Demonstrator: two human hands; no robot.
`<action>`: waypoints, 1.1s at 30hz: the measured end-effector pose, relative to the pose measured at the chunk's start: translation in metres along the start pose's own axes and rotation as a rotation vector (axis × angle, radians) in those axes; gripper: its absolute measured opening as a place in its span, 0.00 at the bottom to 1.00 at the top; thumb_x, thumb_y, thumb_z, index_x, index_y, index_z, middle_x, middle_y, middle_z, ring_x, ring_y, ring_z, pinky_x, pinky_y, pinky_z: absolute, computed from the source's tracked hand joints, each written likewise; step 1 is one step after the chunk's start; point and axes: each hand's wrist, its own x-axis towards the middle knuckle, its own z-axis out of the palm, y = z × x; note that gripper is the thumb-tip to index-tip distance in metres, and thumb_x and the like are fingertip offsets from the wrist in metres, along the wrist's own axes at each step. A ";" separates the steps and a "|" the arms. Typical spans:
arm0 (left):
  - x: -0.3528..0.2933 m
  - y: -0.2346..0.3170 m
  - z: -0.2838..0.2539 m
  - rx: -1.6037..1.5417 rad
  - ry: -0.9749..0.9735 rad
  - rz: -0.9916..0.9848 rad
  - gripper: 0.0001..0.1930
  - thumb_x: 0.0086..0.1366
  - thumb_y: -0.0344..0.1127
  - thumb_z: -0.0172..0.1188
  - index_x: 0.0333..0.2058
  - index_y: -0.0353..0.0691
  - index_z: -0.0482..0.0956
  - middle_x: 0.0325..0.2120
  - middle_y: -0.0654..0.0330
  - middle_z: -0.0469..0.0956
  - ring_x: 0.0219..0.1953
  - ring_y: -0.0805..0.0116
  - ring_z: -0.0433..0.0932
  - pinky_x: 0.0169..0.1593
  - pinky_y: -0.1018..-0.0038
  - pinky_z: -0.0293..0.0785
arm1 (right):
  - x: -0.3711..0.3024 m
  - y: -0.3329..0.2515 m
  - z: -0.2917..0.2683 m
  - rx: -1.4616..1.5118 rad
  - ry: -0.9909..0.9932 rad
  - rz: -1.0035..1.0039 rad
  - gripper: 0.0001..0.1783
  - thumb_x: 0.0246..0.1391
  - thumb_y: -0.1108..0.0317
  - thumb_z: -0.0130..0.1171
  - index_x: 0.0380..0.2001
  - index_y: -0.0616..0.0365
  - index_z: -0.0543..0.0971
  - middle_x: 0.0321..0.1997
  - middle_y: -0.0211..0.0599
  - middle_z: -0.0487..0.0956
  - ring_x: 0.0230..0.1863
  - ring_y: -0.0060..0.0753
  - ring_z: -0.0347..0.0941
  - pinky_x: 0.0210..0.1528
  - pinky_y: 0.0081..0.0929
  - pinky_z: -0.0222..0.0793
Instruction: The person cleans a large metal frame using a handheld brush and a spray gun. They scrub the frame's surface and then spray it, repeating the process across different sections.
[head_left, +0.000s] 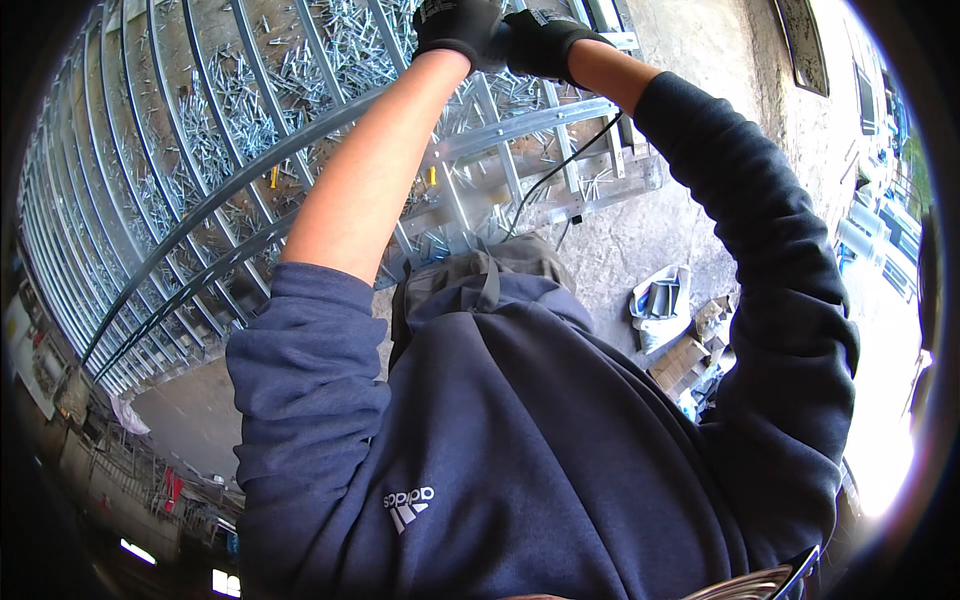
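Note:
My left hand, in a black glove, reaches to the top edge of the view above a metal frame of long parallel bars. Right beside it, my right hand, gloved in black too, appears to touch it. The upper edge cuts off most of the fingers on both hands, so I cannot make out what they hold, if anything. Just below the hands, a silver metal rail crosses the bars. A thin black cable hangs down from this rail.
Many loose shiny metal pieces litter the floor under the bars. Two small yellow pieces show there, one of them near my left forearm. On the concrete to the right lie a white bag and cardboard scraps.

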 end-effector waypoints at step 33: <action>-0.012 0.016 0.024 0.111 0.069 -0.172 0.15 0.67 0.50 0.54 0.36 0.48 0.82 0.35 0.46 0.83 0.41 0.40 0.81 0.43 0.51 0.76 | 0.011 0.041 0.017 -0.110 0.021 -0.163 0.31 0.60 0.42 0.58 0.60 0.49 0.75 0.49 0.46 0.84 0.44 0.45 0.83 0.50 0.40 0.76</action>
